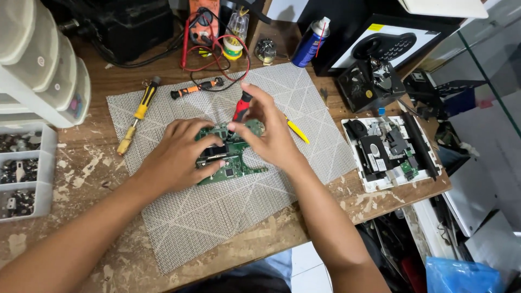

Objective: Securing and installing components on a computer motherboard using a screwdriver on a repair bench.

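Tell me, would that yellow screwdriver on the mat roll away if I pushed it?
Probably a little. The yellow screwdriver has a rounded handle, so it might roll, but the woven mat looks rough and would likely slow it. It looks stiff, not floppy.
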